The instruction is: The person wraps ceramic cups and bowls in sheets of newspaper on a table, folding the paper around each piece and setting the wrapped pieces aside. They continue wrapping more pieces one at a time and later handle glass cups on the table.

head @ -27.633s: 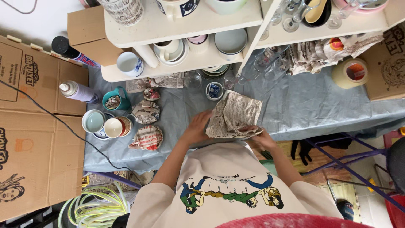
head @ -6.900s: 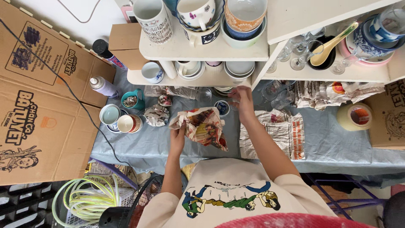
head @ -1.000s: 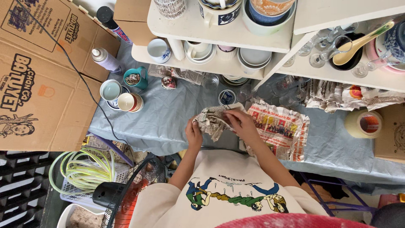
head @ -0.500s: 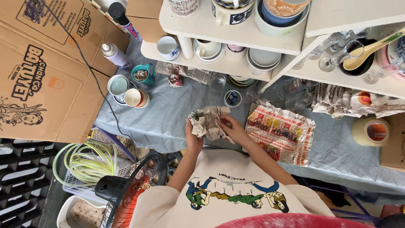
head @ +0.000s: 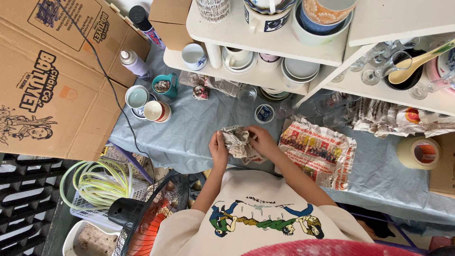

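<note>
Both my hands clasp a crumpled bundle of newspaper [head: 236, 141] over the grey-blue table cover [head: 189, 132]. My left hand [head: 218, 148] grips its left side; my right hand [head: 261, 140] presses its right side. Whatever the paper wraps is hidden. A flat stack of newspaper sheets [head: 318, 150] lies just right of my right hand. A small blue-and-white cup [head: 264, 113] stands a little beyond the bundle.
White shelves [head: 265, 45] at the back hold mugs, bowls and glasses. Cups [head: 144, 103], a teal mug [head: 165, 86] and spray cans [head: 134, 62] stand at the left by cardboard boxes [head: 52, 71]. A tape roll [head: 419, 152] is at the right. A fan [head: 151, 213] and coiled hose [head: 97, 182] lie below.
The view has drifted right and down over the last second. The paper bundle has been squeezed tighter between my hands and sits slightly nearer the table's front edge.
</note>
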A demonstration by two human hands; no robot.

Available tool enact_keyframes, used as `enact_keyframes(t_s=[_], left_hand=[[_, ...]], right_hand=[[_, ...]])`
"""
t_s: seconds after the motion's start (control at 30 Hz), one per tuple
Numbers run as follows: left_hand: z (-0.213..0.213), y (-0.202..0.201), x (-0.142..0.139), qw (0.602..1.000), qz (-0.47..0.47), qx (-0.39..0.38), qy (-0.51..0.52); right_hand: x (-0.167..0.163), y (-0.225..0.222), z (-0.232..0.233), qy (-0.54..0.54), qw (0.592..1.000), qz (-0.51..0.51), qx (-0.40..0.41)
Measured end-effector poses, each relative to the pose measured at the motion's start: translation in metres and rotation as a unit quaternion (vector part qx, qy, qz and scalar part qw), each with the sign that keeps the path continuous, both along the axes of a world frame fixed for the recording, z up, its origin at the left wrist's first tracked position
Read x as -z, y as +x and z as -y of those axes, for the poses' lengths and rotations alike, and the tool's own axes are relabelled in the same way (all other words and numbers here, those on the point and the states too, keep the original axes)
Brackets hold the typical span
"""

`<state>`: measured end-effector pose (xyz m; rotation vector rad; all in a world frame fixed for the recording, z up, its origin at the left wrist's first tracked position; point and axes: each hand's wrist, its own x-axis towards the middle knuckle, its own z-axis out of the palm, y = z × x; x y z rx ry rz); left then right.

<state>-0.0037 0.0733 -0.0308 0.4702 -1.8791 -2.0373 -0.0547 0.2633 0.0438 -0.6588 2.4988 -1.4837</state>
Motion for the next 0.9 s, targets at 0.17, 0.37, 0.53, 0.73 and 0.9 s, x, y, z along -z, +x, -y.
enact_keyframes(t_s=[0.17,0.37,0.53,0.73,0.9], left_hand=[[0.014,-0.006,0.004,0.969,0.064,-0.009,0.24],[0.03,-0.018,0.015,0.871,0.083,-0.043,0.483],[0.034,-0.015,0.028,0.864,0.064,0.02,0.498],[0.05,-0.018,0.04,0.854,0.162,-0.005,0.494],[0.061,-0.014,0.041,0.844,0.119,0.042,0.521]], right_hand=[[0.023,-0.008,0.003,0.031,0.998,-0.014,-0.044],[0.039,-0.004,0.011,-0.164,0.966,0.201,-0.017],[0.044,-0.018,0.011,-0.055,0.907,0.418,-0.021],[0.037,-0.021,0.017,-0.103,0.843,0.522,-0.085],[0.036,-0.022,0.019,-0.175,0.795,0.57,-0.112]])
